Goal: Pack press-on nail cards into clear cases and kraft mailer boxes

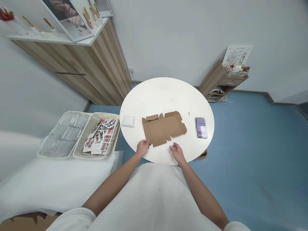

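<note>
An unfolded brown cardboard box (165,126) lies flat on the round white table (166,93), its flaps and tabs spread out. My left hand (142,148) is at the near left corner of the cardboard, with its fingers closed on the edge. Just off the near edge, my right hand (178,153) hovers with loosely curled fingers apart and nothing in them. A small white packet (128,121) rests at the table's left side. On the right side sits a purple and white item (201,127), blurred out.
Left of the table stand a white basket (79,150) of printed packets and a basket of clear plastic cases (64,134). A wooden cabinet (96,70) rises behind them. At the back right is a small wooden shelf (214,78).
</note>
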`<state>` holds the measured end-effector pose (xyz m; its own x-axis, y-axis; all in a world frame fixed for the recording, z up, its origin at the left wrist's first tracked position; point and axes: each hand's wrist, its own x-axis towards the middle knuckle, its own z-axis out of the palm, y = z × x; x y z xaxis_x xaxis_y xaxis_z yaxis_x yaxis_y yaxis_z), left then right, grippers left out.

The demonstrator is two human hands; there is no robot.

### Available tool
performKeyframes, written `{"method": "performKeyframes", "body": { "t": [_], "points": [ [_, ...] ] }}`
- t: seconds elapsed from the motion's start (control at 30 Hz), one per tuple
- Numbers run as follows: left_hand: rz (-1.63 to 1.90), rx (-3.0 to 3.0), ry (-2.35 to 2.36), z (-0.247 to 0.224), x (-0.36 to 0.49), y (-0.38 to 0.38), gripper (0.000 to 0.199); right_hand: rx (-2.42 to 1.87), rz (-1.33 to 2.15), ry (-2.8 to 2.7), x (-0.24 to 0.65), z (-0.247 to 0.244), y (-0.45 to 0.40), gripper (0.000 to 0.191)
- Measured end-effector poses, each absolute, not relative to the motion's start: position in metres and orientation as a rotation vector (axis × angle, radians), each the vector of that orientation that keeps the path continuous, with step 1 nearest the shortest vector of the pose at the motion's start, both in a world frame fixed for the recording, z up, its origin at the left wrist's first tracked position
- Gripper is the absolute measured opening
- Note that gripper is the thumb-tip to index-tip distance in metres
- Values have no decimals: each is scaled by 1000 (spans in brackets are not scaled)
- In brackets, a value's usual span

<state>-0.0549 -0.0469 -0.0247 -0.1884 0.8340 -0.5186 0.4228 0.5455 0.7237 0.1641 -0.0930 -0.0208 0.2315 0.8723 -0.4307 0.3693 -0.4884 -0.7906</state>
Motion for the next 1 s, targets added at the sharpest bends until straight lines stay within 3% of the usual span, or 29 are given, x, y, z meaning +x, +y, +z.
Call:
{"method": "performKeyframes", "body": {
  "t": [0.23,0.43,0.57,0.83,1.0],
  "points": [
    [376,1373,1197,-8,-34,-79,33,-2064,960,-1119,181,-36,-54,64],
    [257,2132,1357,4,-58,-53,45,-2111,925,-1110,202,-33,-16,70],
    [173,2333,1272,-3,-61,-40,45,-2110,938,-1085,207,-28,18,62],
    [-105,2649,1199,-15,-44,-37,32,-2142,980,-1107,203,-40,43,17],
    [-150,2683,1131,-13,-43,-34,29,-2102,993,-1162,206,-39,36,15]
  ]
}}
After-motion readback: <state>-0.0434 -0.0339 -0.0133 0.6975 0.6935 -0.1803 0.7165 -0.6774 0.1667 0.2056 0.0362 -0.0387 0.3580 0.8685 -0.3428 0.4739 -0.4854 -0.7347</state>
